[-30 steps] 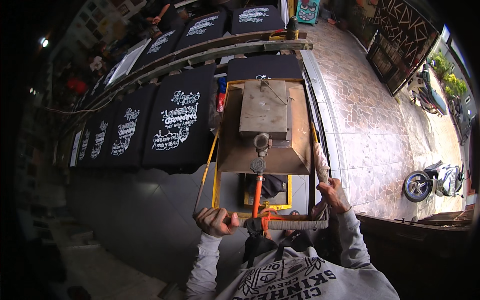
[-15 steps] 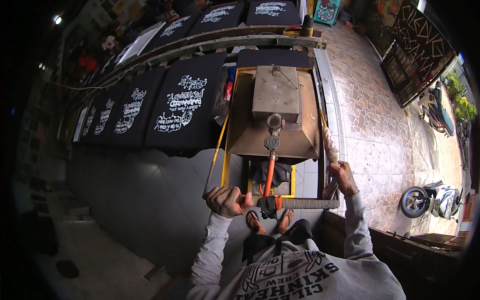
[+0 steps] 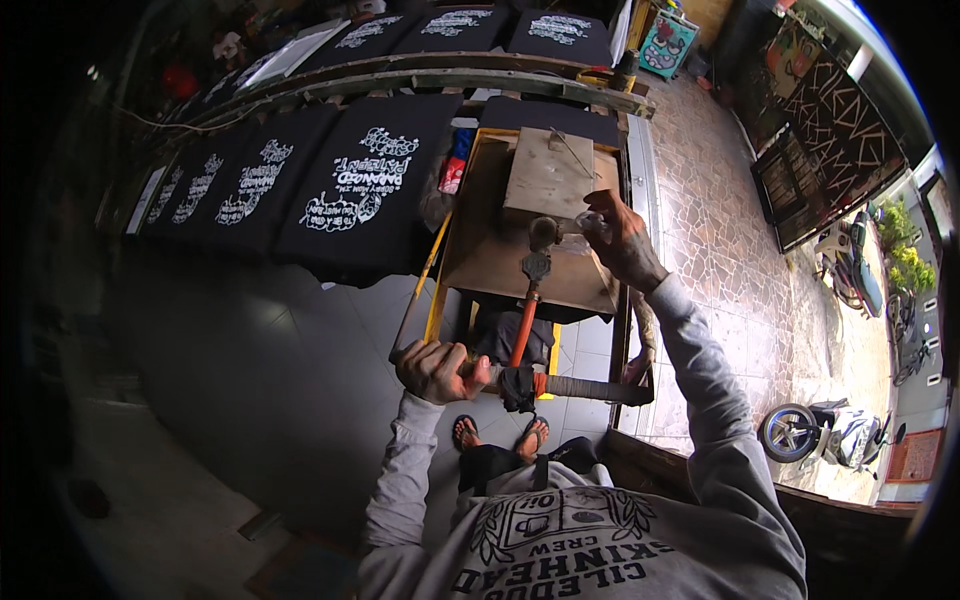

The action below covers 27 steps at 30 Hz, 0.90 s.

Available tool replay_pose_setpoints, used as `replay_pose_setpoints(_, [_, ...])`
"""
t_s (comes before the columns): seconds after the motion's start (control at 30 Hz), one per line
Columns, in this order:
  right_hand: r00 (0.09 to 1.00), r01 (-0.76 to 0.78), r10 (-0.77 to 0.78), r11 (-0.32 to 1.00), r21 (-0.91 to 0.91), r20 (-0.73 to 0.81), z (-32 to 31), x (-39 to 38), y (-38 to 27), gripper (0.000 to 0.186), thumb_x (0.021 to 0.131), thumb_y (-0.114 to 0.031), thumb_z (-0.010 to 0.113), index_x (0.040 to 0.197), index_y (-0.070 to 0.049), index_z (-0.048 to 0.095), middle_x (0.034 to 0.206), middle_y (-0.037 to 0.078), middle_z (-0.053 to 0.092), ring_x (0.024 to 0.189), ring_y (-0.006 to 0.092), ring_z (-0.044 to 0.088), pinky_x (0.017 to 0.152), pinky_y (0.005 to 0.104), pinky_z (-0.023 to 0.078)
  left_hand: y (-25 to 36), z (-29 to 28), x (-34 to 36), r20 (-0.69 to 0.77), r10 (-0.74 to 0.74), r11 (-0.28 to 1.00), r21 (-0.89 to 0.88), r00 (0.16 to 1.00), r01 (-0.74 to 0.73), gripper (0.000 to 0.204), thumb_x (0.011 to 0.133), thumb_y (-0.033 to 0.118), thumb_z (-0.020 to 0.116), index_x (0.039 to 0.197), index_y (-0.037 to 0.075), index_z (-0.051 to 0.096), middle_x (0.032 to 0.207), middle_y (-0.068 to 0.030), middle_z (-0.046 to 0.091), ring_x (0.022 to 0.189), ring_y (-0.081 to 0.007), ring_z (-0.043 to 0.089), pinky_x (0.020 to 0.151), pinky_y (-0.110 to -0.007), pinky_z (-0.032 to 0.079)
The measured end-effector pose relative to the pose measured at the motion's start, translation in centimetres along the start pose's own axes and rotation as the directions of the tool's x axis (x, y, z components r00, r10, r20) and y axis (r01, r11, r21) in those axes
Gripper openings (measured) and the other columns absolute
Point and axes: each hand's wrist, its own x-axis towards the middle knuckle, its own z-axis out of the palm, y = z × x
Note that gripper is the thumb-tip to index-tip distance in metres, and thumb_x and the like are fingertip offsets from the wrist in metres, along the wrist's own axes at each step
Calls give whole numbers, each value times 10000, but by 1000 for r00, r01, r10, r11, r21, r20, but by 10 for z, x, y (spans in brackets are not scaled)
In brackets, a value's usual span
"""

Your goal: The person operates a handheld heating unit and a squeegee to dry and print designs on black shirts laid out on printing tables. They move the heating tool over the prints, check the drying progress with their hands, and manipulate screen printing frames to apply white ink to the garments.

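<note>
head view: the left hand (image 3: 437, 369) is closed around the left end of a grey crossbar handle (image 3: 585, 387), knuckles up, gripping it firmly. the crossbar runs level from that fist toward the right, passing a dark wrapped joint at its middle, and its right end lies free with no hand on it. from the joint an orange shaft (image 3: 524, 328) rises to a round metal fitting (image 3: 537, 265) over a brown wooden board (image 3: 520, 245) set in a yellow frame (image 3: 437, 290).

the right hand (image 3: 620, 238) is well apart from the crossbar, raised over the board just beside the fitting, fingers curled around a small pale thing; whether it is clamped tight i cannot tell.

to the left of the frame lie black printed shirts (image 3: 365, 190) in a row along a long table. the person's sandalled feet (image 3: 500, 435) stand below the crossbar on a tiled floor (image 3: 720, 230).
</note>
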Motion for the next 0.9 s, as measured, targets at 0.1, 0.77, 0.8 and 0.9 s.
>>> replay_pose_setpoints(0.1, [971, 75, -41, 987, -139, 234, 12, 6, 37, 227, 732, -7, 645, 955, -50, 655, 1082, 146, 605, 1010, 326, 584, 820, 406, 505, -2, 3, 2, -37, 8, 1000, -22, 999, -9, 436, 798, 433, 616, 547, 132, 424, 490, -25, 437, 433, -199, 466, 454, -329, 325])
replay_pose_setpoints(0.77, [939, 343, -314, 825, -448, 139, 48, 3, 53, 132, 679, -3, 643, 800, -51, 620, 848, 94, 538, 800, 286, 570, 699, 393, 490, -18, 5, -8, -51, 92, 990, -99, 994, -97, 296, 777, 330, 597, 590, 118, 507, 524, -4, 451, 454, -173, 490, 443, -313, 349])
replay_pose_setpoints(0.8, [940, 342, -308, 826, -448, 150, 44, 5, 50, 131, 683, -1, 642, 802, -50, 619, 851, 96, 537, 801, 291, 571, 698, 395, 490, -17, 5, -7, -52, 91, 990, -99, 994, -96, 299, 776, 330, 597, 588, 117, 503, 522, -6, 448, 452, -175, 489, 443, -315, 349])
replay_pose_setpoints(0.9, [951, 308, -284, 864, -398, 119, 23, 5, 24, 112, 716, 15, 633, 806, -48, 611, 844, 102, 559, 799, 294, 590, 687, 387, 498, -15, 3, -6, -62, 79, 993, -87, 995, -84, 312, 773, 335, 599, 580, 118, 487, 514, -11, 446, 446, -183, 486, 442, -318, 349])
